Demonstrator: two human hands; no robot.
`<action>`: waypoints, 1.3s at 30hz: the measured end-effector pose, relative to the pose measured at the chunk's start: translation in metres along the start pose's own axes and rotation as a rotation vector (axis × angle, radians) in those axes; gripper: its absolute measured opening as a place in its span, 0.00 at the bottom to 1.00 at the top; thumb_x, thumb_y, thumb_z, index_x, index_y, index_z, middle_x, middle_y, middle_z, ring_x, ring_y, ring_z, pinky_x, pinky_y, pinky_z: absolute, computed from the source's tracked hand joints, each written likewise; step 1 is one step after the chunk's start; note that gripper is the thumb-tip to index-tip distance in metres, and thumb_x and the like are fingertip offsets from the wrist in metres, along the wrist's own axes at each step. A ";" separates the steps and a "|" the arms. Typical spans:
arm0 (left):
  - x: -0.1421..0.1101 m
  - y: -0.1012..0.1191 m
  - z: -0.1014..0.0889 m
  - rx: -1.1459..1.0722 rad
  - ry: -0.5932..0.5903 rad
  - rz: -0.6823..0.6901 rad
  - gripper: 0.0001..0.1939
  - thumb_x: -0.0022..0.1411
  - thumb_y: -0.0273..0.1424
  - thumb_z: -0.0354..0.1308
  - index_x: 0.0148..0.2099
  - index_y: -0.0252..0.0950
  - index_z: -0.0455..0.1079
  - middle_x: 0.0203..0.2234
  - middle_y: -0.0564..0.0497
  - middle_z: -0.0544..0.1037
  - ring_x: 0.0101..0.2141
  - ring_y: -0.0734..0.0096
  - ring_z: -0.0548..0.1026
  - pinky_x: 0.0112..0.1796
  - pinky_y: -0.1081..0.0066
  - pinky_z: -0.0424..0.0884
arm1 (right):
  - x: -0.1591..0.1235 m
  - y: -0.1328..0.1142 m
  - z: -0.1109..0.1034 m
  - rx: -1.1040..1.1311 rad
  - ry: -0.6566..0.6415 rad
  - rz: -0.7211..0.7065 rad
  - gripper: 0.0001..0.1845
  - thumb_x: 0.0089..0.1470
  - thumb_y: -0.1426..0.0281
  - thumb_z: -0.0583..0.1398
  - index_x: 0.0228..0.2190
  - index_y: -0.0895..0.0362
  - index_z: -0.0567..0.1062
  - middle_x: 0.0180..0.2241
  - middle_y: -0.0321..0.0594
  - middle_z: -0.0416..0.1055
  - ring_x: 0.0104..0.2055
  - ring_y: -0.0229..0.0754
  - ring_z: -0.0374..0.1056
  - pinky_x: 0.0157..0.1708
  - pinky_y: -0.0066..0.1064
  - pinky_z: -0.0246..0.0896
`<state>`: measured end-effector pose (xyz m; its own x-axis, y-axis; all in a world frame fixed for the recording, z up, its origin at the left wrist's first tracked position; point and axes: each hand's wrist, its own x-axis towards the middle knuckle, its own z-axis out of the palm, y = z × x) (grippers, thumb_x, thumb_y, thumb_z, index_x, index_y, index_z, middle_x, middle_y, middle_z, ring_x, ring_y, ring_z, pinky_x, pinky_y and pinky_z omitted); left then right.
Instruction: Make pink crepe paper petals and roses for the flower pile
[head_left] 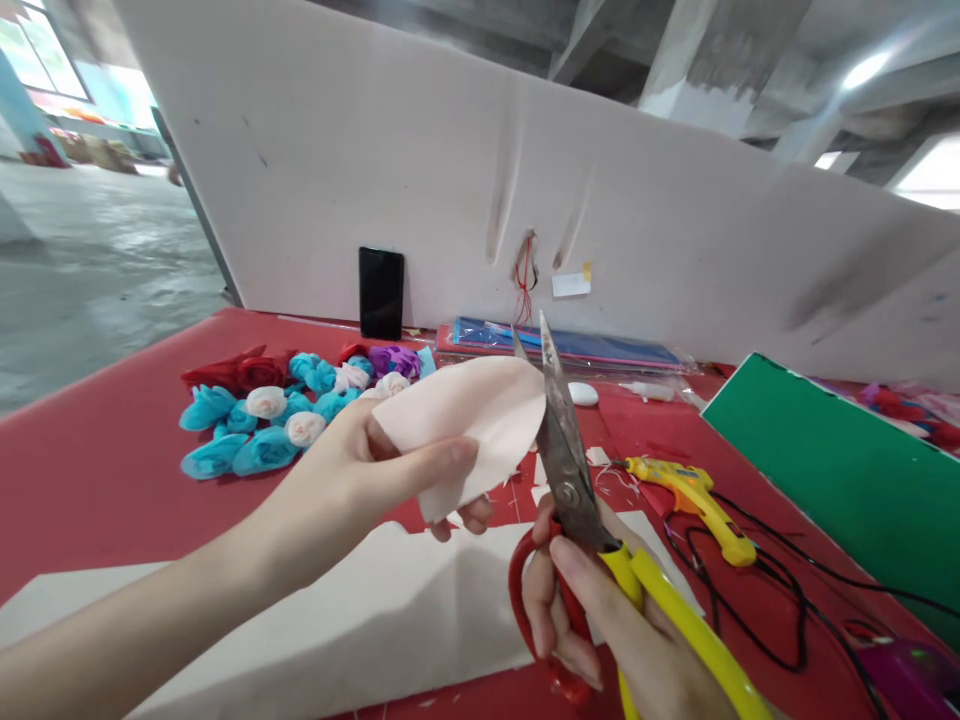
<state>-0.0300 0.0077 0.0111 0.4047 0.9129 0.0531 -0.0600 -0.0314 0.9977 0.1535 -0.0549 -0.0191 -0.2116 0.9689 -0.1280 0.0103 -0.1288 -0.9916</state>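
Observation:
In the head view my left hand point(405, 470) pinches a pale cream piece of paper point(472, 410) with a rounded far edge, thumb on top and fingers beneath. My right hand point(600, 610) grips a pair of scissors point(570, 480) with one red and one yellow handle. The blades point away and up, slightly parted, at the right edge of the cream piece. Below both hands lies a large cream sheet point(360, 610), partly hidden by my left arm. Small cream scraps point(540, 475) are scattered behind the scissors.
Blue, white, red and purple paper flowers point(262, 420) lie at the left. A black phone point(381, 293) leans on the white panel point(360, 130). To the right are a yellow glue gun point(694, 500), its black cord and a green board point(832, 480). Plastic-wrapped blue sheets point(585, 343) lie behind.

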 end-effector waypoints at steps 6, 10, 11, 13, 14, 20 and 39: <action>0.002 0.003 -0.003 -0.029 -0.004 -0.020 0.17 0.53 0.30 0.61 0.14 0.35 0.72 0.11 0.53 0.75 0.19 0.72 0.75 0.20 0.81 0.68 | -0.002 0.002 -0.002 -0.001 0.014 -0.008 0.18 0.57 0.53 0.53 0.30 0.55 0.63 0.13 0.26 0.60 0.11 0.27 0.42 0.11 0.22 0.39; 0.004 0.001 -0.006 -0.063 -0.003 0.025 0.13 0.52 0.29 0.62 0.17 0.35 0.73 0.15 0.51 0.78 0.16 0.74 0.74 0.15 0.82 0.63 | -0.002 0.003 -0.002 -0.026 0.024 -0.005 0.20 0.57 0.53 0.53 0.24 0.56 0.63 0.13 0.27 0.59 0.11 0.27 0.43 0.11 0.22 0.41; 0.005 0.000 -0.006 -0.064 0.017 0.030 0.13 0.52 0.28 0.62 0.17 0.35 0.73 0.14 0.52 0.78 0.15 0.75 0.73 0.13 0.83 0.62 | -0.002 0.003 -0.002 -0.031 0.019 -0.001 0.21 0.57 0.53 0.53 0.22 0.56 0.62 0.13 0.27 0.59 0.11 0.27 0.42 0.11 0.22 0.41; 0.006 0.000 -0.006 -0.049 0.052 0.052 0.12 0.52 0.29 0.61 0.18 0.35 0.73 0.14 0.53 0.77 0.16 0.75 0.73 0.15 0.82 0.64 | -0.002 0.003 -0.001 -0.028 0.013 0.008 0.21 0.57 0.53 0.54 0.22 0.56 0.62 0.12 0.27 0.58 0.11 0.27 0.41 0.10 0.23 0.40; 0.006 -0.001 -0.007 -0.035 0.062 0.068 0.12 0.53 0.29 0.60 0.18 0.35 0.73 0.14 0.54 0.77 0.17 0.74 0.74 0.18 0.81 0.67 | -0.002 0.003 -0.001 -0.021 0.016 0.012 0.20 0.57 0.53 0.54 0.23 0.55 0.63 0.12 0.26 0.58 0.11 0.27 0.41 0.10 0.23 0.39; 0.008 -0.002 -0.009 0.094 0.102 0.170 0.16 0.57 0.32 0.55 0.19 0.35 0.73 0.15 0.55 0.77 0.20 0.74 0.75 0.26 0.80 0.69 | -0.001 -0.007 -0.005 -0.090 0.046 0.006 0.18 0.58 0.54 0.53 0.29 0.56 0.65 0.11 0.26 0.59 0.09 0.27 0.44 0.09 0.23 0.37; 0.010 -0.009 -0.005 0.064 0.128 0.116 0.22 0.60 0.38 0.54 0.17 0.35 0.73 0.16 0.53 0.76 0.21 0.76 0.72 0.27 0.81 0.67 | 0.019 0.010 -0.020 -0.024 -0.089 -0.107 0.12 0.59 0.58 0.52 0.35 0.54 0.61 0.22 0.30 0.65 0.15 0.29 0.49 0.13 0.23 0.47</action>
<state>-0.0297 0.0196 0.0022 0.2784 0.9459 0.1666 -0.0397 -0.1620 0.9860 0.1695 -0.0334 -0.0322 -0.2991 0.9540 -0.0205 0.0065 -0.0195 -0.9998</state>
